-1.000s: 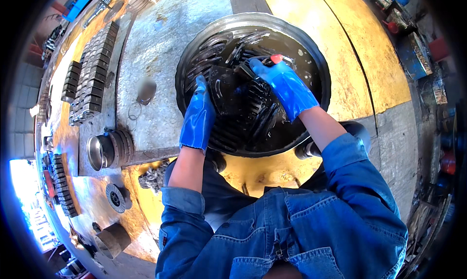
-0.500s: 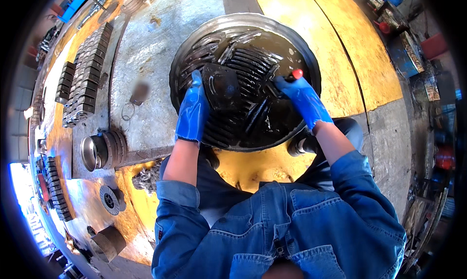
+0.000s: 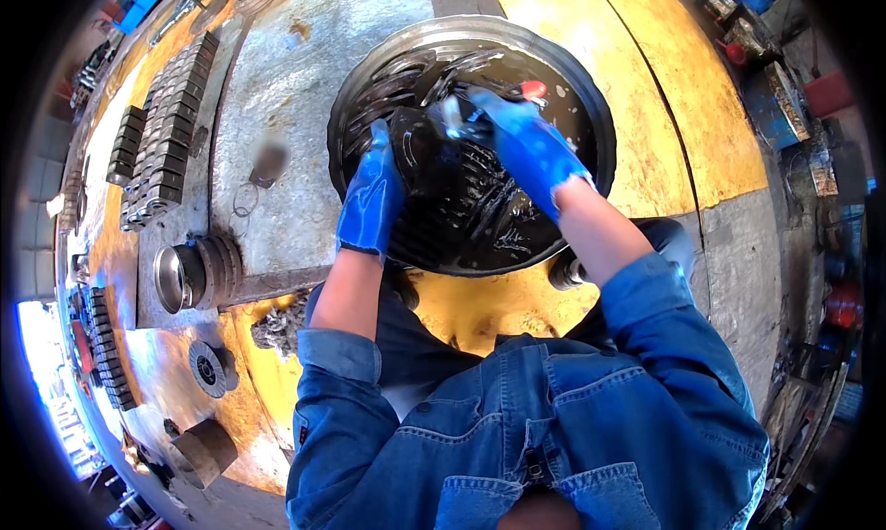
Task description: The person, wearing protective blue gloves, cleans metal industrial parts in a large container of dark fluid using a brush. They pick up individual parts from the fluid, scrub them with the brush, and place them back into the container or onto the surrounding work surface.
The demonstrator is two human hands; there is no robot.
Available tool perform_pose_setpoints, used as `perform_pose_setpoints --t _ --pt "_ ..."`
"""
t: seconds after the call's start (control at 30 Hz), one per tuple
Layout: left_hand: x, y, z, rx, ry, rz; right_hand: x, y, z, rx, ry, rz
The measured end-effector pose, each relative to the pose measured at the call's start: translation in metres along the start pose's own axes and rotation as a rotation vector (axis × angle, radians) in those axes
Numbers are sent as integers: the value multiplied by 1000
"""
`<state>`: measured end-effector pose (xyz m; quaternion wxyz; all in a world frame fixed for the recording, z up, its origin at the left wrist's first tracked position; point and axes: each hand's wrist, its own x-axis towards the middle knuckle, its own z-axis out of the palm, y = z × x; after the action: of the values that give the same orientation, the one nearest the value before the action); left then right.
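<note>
A round dark metal pan point(image 3: 604, 138) holds murky liquid and several long, dark, curved metal pieces point(image 3: 392, 76). My left hand point(image 3: 371, 198), in a blue glove, is closed on the edge of a wet black plate-like part point(image 3: 417, 156) and keeps it over the pan's left half. My right hand point(image 3: 535, 147), gloved in blue too, is wrapped round a red-ended tool point(image 3: 532, 90). That tool's working end is smeared by motion beside the top of the black part; its exact kind does not show.
Rows of dark metal blocks point(image 3: 175, 128) stand to the left. Metal rings point(image 3: 183, 279), a grey slotted disc point(image 3: 207, 368), an open cylinder point(image 3: 205, 451) and a dark shaggy clump point(image 3: 280, 329) lie nearer on that side. Bins and scrap point(image 3: 780, 105) line the far right.
My right hand has moved up and left with the red-ended tool, from the pan's right side to the black part. The left hand still holds that part, nearly in place.
</note>
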<state>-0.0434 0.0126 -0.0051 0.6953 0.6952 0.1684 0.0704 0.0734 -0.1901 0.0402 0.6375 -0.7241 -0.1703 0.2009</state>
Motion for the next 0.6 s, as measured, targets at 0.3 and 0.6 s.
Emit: perform_pose_setpoints --t 0.3,0.6 --pt "-14 28 15 285 66 -62 -17 20 50 191 -103 318" --pt "-7 5 3 435 95 101 -73 79 12 -418 71 -13"
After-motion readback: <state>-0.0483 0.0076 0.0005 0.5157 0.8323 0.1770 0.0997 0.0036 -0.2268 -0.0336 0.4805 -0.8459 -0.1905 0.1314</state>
